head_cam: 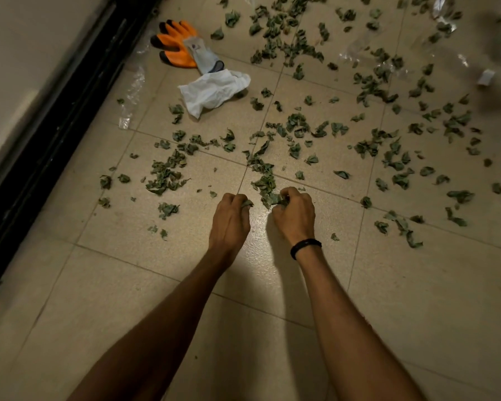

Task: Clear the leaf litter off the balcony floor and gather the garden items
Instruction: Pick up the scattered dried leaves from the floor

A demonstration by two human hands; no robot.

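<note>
1. Task material. We locate the leaf litter [298, 131] on the tiled floor [128, 285]. It is made up of small, curled green leaves. They are spread ahead of both hands and out to the right, and are densest far ahead. A narrow trail of leaves runs up to the right hand.

2. Hands. The left hand [229, 219] is knuckles-up with its fingers curled under, and it grips a few leaves that show at its fingertips. The right hand [295, 217] is just beside it but apart from it, and its fingers are curled round a larger clump of leaf litter. A black wristband [305, 246] sits on the right wrist.

3. Garden items. The orange work gloves [175, 41], which have black fingertips and a grey cuff, lie far ahead and to the left of the left hand.

4. Possible containers.
- A white crumpled item [214, 89] touches the glove cuff on the side nearer the hands. We cannot tell whether it is a bag or a cloth, and any contents are hidden.
- A clear plastic strip [132, 94] lies left of it, near the black door track [55, 120].
- A clear plastic film [388, 53] lies far ahead and to the right of the right hand, among leaves. We cannot tell whether those leaves are on it, under it or inside it.
</note>
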